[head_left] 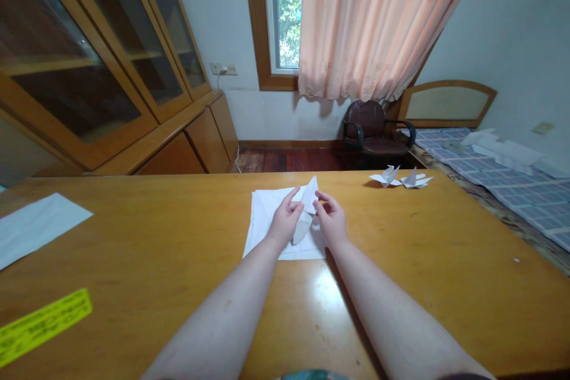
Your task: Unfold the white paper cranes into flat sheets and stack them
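Note:
A partly folded piece of white paper (309, 197) is held between my two hands, its pointed tip upward and a lower flap (303, 229) hanging toward me. My left hand (285, 217) pinches it from the left, with the index finger stretched along its side. On the opposite edge, the thumb and fingertips of my right hand (330, 217) close on it. Beneath both hands lies a small stack of white paper sheets (262, 214) on the wooden table (178, 261). Part of the folded piece is hidden behind my fingers.
Two folded paper figures, one (386, 177) beside another (415, 179), stand at the table's far right edge. A white sheet (42, 228) lies at the left, with a yellow strip (44, 323) nearer me. Beyond are a chair (371, 130), a bed (499, 172) and a cabinet (133, 71).

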### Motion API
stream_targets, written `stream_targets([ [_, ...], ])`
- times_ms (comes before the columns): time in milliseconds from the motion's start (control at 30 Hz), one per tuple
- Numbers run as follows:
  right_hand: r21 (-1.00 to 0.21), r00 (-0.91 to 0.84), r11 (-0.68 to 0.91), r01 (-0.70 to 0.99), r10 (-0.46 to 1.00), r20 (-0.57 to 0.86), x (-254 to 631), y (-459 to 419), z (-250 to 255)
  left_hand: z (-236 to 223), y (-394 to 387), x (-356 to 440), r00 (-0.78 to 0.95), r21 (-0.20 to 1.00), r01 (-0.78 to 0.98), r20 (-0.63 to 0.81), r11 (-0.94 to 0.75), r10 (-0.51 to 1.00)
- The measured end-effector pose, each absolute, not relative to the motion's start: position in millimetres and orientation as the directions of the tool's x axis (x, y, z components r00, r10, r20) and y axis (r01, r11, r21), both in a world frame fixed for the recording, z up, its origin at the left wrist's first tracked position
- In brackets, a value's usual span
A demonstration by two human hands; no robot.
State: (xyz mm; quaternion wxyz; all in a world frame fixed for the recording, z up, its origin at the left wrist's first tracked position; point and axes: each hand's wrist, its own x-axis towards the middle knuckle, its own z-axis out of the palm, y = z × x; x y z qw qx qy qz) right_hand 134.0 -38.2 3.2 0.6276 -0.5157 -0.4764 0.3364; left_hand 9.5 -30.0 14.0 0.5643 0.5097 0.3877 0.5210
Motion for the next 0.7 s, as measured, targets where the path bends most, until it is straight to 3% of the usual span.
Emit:
stream_targets([
  [700, -0.975, 0.304, 0.222, -0.009, 0.93, 0.208, 132.9, -37.6, 3.2, 7.5, -25.8, 10.6, 0.161, 0.966, -0.223, 0.171, -0.133, 0.972],
])
